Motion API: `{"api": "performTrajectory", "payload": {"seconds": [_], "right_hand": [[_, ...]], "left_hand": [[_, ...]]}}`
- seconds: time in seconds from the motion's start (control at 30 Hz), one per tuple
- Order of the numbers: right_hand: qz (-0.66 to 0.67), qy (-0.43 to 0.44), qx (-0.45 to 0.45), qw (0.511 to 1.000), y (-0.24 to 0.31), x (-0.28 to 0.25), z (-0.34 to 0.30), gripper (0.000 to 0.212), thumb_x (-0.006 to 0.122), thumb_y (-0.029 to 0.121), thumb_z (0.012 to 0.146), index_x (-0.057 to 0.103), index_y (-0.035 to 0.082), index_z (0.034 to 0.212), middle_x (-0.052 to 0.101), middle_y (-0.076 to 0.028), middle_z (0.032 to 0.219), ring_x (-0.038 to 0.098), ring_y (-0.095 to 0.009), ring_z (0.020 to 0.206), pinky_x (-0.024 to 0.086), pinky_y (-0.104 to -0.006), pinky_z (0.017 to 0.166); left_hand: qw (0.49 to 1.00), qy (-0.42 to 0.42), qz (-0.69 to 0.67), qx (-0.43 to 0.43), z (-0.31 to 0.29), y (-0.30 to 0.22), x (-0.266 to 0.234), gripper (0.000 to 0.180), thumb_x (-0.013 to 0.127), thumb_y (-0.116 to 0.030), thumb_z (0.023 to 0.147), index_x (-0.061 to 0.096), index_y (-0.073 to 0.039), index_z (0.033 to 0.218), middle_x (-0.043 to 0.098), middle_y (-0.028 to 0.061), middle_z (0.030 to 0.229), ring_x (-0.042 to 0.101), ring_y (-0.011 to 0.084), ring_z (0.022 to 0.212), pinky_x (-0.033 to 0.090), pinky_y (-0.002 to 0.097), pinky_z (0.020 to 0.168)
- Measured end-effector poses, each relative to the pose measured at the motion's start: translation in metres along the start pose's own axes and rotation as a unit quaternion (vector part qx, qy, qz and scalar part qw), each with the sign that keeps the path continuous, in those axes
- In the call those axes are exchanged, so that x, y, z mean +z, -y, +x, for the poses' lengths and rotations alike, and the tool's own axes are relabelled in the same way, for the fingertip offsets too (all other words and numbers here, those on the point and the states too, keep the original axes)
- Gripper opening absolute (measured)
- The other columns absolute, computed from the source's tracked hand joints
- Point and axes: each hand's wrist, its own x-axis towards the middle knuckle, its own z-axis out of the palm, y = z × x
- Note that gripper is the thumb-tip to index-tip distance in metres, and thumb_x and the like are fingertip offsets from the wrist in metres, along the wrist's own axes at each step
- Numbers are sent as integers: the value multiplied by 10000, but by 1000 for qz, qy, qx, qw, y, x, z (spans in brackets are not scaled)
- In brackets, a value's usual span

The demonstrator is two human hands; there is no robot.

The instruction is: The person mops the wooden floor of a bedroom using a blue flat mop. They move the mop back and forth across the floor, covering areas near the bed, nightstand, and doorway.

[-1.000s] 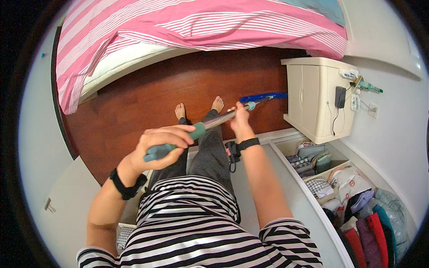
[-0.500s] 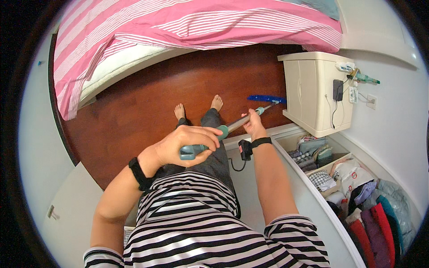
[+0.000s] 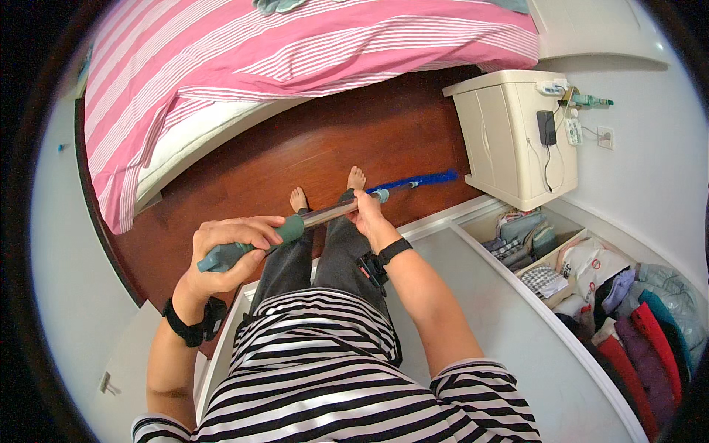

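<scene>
A long-handled mop (image 3: pixel 325 215) slants across in front of me, with a green-grey grip, a metal pole and a long, narrow blue head (image 3: pixel 434 179). My left hand (image 3: pixel 235 244) is closed around the grip near the handle's top end. Further down, my right hand (image 3: pixel 367 215) holds the metal pole, just above a pale blue-green collar. The blue head lies on the reddish-brown wood floor (image 3: pixel 295 136), between my bare feet and the cream cabinet (image 3: pixel 487 136). The near part of the head is partly hidden behind the pole.
Across the far side stands a bed (image 3: pixel 310 48) with a pink-and-white striped cover. Cables and a black adapter (image 3: pixel 546 127) hang on the cabinet's side, by the wall. At right, open compartments hold folded clothes (image 3: pixel 650 347) and bags. A white door panel (image 3: pixel 129 362) is at lower left.
Both hands have moved left with the mop, my left hand also coming nearer its grip end. The blue head has swung leftward and now points more along the pole. My view has shifted slightly.
</scene>
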Motion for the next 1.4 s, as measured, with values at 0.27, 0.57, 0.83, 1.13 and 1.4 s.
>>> {"api": "performTrajectory", "payload": {"seconds": [0.27,0.57,0.83,1.13,1.4], "right_hand": [[-15,-97,-90,991,71,-79,40,194,617,214,887,524,61,962,540,-77,877,542,-228,775,469,-419,645],[59,-100,-27,993,110,-131,43,149,527,211,972,487,71,1003,573,-62,783,611,-181,734,505,-328,586],[11,-52,-5,999,35,-96,19,182,506,288,948,487,110,983,535,-99,881,533,-237,688,496,-414,632],[256,52,-14,965,-52,-30,-16,149,489,178,949,521,48,881,595,-72,792,651,-199,733,549,-316,615],[365,84,-152,915,-49,-81,3,140,526,138,977,504,12,921,580,-108,826,648,-247,787,494,-385,590]], "left_hand": [[999,7,-36,-28,53,35,81,115,646,19,846,669,23,959,692,155,1068,610,340,1168,469,445,1005],[997,58,-43,-2,94,38,123,83,633,16,846,661,23,923,688,154,1010,624,322,1136,468,433,1009],[998,53,21,0,41,2,87,76,637,22,809,660,30,881,707,163,930,678,317,1028,503,418,965],[993,103,30,-45,1,-25,28,56,648,-1,849,680,30,882,716,149,951,657,283,1079,499,384,950],[997,65,9,-31,12,-18,91,75,659,-33,890,658,41,907,701,145,1014,647,303,1092,490,398,960]]}}
